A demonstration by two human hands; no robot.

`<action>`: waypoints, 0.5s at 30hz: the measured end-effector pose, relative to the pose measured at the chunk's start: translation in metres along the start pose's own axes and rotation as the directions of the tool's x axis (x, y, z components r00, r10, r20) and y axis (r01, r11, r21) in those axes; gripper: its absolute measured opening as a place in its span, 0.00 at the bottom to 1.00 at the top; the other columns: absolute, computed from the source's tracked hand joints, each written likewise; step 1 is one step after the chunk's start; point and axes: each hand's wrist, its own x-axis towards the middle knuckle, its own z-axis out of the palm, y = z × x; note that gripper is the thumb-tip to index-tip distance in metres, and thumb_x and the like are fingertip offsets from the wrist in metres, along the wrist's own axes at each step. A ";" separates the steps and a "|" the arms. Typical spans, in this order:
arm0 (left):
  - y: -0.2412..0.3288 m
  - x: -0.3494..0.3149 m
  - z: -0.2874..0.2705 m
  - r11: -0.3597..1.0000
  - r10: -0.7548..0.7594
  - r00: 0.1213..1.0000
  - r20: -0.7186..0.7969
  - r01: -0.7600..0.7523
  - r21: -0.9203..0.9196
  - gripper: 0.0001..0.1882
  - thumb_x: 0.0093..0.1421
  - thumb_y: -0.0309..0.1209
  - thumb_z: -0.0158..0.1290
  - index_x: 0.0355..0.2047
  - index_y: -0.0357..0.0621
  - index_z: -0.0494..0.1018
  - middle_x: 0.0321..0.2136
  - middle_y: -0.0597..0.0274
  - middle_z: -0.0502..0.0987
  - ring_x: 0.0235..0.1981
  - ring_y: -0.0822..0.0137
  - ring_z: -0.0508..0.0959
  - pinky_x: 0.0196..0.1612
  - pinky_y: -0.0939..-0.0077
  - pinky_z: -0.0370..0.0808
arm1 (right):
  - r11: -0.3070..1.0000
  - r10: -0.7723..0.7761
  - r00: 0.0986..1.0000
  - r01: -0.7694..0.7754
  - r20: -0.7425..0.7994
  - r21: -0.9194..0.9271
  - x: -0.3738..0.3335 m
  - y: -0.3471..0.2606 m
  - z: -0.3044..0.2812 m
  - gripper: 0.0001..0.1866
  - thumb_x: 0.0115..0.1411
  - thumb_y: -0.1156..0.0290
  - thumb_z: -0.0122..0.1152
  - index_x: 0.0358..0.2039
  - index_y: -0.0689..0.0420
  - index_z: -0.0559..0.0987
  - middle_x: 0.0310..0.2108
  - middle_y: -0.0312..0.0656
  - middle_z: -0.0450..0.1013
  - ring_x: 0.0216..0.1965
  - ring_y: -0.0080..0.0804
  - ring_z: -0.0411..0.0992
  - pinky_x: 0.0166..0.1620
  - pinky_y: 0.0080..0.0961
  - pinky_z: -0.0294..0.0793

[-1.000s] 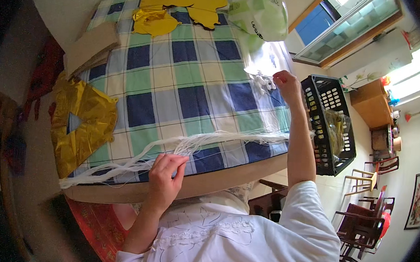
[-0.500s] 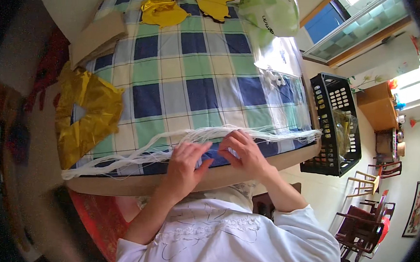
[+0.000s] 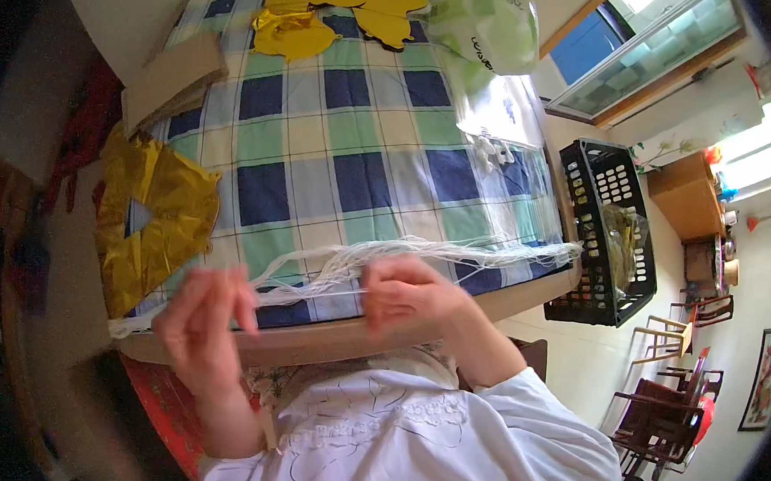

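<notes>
Strings (image 3: 430,246): one white strand (image 3: 328,292) runs from the right hand (image 3: 407,293), fingers curled together on it, toward the left hand (image 3: 207,317), which is too blurred to tell whether its fingertips meet. Just beyond both hands, the strings lie in a loose bundle along the near edge of the bed (image 3: 339,134), from beside the gold foil (image 3: 169,199) toward the crate (image 3: 618,306) at right. Judged light, limp and quick to tangle; best pinched singly at a free end, thumb against forefinger.
</notes>
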 end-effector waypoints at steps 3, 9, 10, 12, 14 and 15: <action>-0.020 -0.005 -0.021 0.848 -0.415 0.828 0.378 0.201 0.490 0.06 0.58 0.21 0.51 0.33 0.29 0.76 0.28 0.55 0.78 0.20 0.71 0.73 0.29 0.76 0.73 | 0.917 -0.091 0.992 0.048 -0.090 -0.396 -0.008 -0.023 0.008 0.08 0.60 0.70 0.56 0.30 0.63 0.75 0.28 0.39 0.72 0.33 0.28 0.71 0.36 0.25 0.70; -0.030 -0.014 0.028 0.927 -0.074 0.686 0.724 0.315 -0.203 0.05 0.57 0.20 0.52 0.33 0.36 0.77 0.28 0.54 0.79 0.29 0.68 0.79 0.33 0.74 0.74 | 0.568 -0.198 0.979 0.161 0.055 -0.807 -0.001 0.013 0.016 0.07 0.56 0.77 0.55 0.36 0.63 0.74 0.31 0.47 0.72 0.34 0.41 0.73 0.39 0.31 0.73; -0.032 -0.015 0.033 0.989 -0.017 0.885 0.465 0.082 -0.121 0.05 0.57 0.21 0.53 0.34 0.36 0.77 0.28 0.55 0.79 0.30 0.68 0.79 0.32 0.74 0.74 | 0.444 -0.248 0.964 0.199 0.093 -0.874 -0.005 0.020 0.021 0.08 0.55 0.76 0.55 0.37 0.62 0.74 0.31 0.47 0.72 0.33 0.44 0.73 0.38 0.32 0.73; -0.033 -0.018 0.037 0.985 -0.108 0.877 0.468 0.030 0.173 0.05 0.58 0.23 0.53 0.33 0.36 0.77 0.28 0.56 0.79 0.31 0.67 0.78 0.34 0.75 0.74 | 0.311 -0.287 0.947 0.232 0.142 -0.922 -0.008 0.020 0.022 0.09 0.55 0.76 0.56 0.38 0.60 0.74 0.32 0.47 0.72 0.33 0.47 0.72 0.37 0.34 0.73; -0.035 -0.026 0.032 0.899 -0.367 0.792 0.489 0.167 0.404 0.06 0.60 0.25 0.52 0.30 0.36 0.77 0.29 0.58 0.80 0.31 0.68 0.78 0.34 0.78 0.73 | 0.225 -0.378 0.908 0.277 0.178 -0.934 -0.012 0.005 0.016 0.12 0.53 0.72 0.58 0.39 0.59 0.73 0.29 0.45 0.70 0.30 0.46 0.71 0.32 0.35 0.71; -0.030 -0.024 0.030 0.899 -0.368 0.789 0.492 0.167 0.405 0.06 0.60 0.25 0.52 0.30 0.36 0.77 0.29 0.58 0.80 0.31 0.68 0.78 0.34 0.78 0.73 | 0.179 -0.428 0.884 0.289 0.190 -0.941 -0.014 0.002 0.015 0.14 0.52 0.71 0.59 0.40 0.58 0.72 0.28 0.45 0.69 0.29 0.46 0.71 0.29 0.36 0.70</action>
